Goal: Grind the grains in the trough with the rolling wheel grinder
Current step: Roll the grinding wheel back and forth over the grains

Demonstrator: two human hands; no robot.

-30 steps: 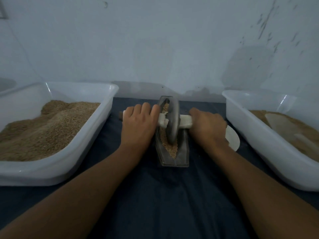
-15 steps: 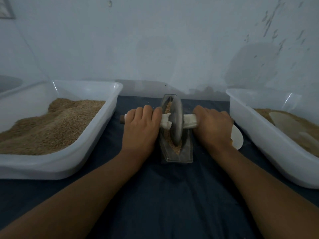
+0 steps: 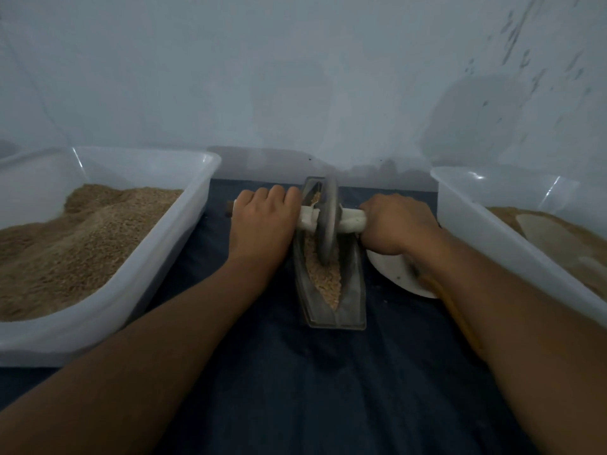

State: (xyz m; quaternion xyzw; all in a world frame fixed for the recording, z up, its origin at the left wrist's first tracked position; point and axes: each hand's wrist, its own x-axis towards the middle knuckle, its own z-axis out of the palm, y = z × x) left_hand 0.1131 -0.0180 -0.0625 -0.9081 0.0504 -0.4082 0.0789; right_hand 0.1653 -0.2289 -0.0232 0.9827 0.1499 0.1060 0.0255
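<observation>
Mid-grind: our left hand (image 3: 262, 221) and right hand (image 3: 395, 224) curl round the white-wrapped axle of the grey metal rolling wheel (image 3: 327, 221) in the boat-shaped metal trough (image 3: 353, 300) on dark cloth; the tan grains (image 3: 325, 279) look coarse, so we judge much rolling remains.

A narrow grey metal trough (image 3: 353, 290) lies lengthwise on the dark cloth-covered surface (image 3: 295, 389), running from near to far, its near end squared off. Its V-shaped channel holds pale tan grains (image 3: 325, 277), heaped mostly in the near half. The rolling wheel grinder (image 3: 328, 221), a grey metal disc, stands upright on edge in the channel toward the far end, resting in the grains. A white-wrapped axle handle (image 3: 353, 221) crosses through its centre, pointing left and right.
</observation>
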